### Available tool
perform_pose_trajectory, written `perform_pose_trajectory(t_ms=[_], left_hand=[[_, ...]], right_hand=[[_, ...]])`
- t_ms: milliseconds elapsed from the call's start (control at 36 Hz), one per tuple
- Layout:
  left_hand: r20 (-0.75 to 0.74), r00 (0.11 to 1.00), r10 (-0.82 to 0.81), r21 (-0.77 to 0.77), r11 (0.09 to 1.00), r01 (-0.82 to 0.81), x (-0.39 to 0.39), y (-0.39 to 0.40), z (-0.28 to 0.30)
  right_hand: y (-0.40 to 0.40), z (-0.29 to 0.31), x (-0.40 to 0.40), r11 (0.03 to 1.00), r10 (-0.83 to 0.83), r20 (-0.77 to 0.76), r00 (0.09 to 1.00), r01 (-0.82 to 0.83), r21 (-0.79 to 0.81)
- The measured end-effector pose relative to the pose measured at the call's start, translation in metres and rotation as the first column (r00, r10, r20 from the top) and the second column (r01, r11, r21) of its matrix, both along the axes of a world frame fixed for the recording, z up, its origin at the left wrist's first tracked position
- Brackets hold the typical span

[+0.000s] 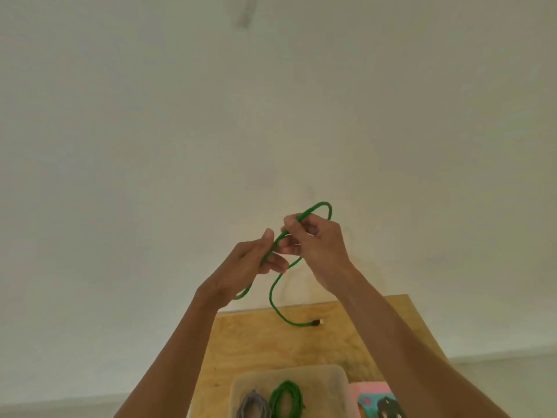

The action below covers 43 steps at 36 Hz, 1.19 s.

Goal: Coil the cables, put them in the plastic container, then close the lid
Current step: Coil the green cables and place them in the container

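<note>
Two hands were up at chest height, clear of the surface [301, 342], so the green cable [272, 297] could hang and form loops without dragging. Right hand [316, 248] pinched the cable between thumb and fingers [291, 222] at the top of a loop that arched over its knuckles; looked like the anchor for the coil. Left hand [256, 263] had fingers curled loosely around the strand lower down, probably feeding slack and guiding the next turn. Free tail dropped between the forearms, and the plug [316, 322] lay on the wood, so most of the length was likely still uncoiled. Container [337, 378] sat open at the near edge, directly below the arms, handy for a short drop. It already held a grey coil [252, 406] and a green coil [285, 398] side by side. Pink item [373, 393] was just right of it, maybe the lid; can't tell.
</note>
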State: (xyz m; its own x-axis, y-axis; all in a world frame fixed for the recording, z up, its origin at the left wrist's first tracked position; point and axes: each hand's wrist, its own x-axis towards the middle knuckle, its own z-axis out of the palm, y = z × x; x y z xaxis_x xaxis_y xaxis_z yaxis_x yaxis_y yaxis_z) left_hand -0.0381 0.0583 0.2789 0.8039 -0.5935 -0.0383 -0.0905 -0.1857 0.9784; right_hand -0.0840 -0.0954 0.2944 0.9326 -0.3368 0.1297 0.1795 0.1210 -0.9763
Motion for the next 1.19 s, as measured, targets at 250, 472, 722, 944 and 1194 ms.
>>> perform_pose_trajectory(t_ms=[250,472,722,944,1194], left_hand=[[0.085,0.996,-0.034,-0.011,0.999,0.035,-0.019,-0.038,-0.015],[-0.142,0.986,0.082,-0.234,0.966,-0.114,-0.031,-0.083,0.008],[-0.297,0.951,-0.083,-0.47,0.88,-0.07,-0.034,-0.104,0.044],[-0.226,0.962,-0.15,-0.442,0.896,0.036,-0.037,-0.112,0.058],[-0.204,0.971,-0.126,-0.636,0.771,-0.033,-0.034,-0.125,0.075]], right_hand=[[-0.085,0.049,0.021,0.956,-0.008,0.031,0.999,-0.002,0.293],[-0.108,0.037,0.024,0.906,-0.229,-0.229,0.946,0.12,-0.407],[-0.103,0.012,0.023,0.725,0.112,0.126,0.986,0.005,-0.689],[-0.099,0.03,0.032,0.871,0.155,0.252,0.955,-0.012,-0.491],[-0.095,0.019,0.028,0.74,0.313,0.112,0.943,-0.168,-0.651]])
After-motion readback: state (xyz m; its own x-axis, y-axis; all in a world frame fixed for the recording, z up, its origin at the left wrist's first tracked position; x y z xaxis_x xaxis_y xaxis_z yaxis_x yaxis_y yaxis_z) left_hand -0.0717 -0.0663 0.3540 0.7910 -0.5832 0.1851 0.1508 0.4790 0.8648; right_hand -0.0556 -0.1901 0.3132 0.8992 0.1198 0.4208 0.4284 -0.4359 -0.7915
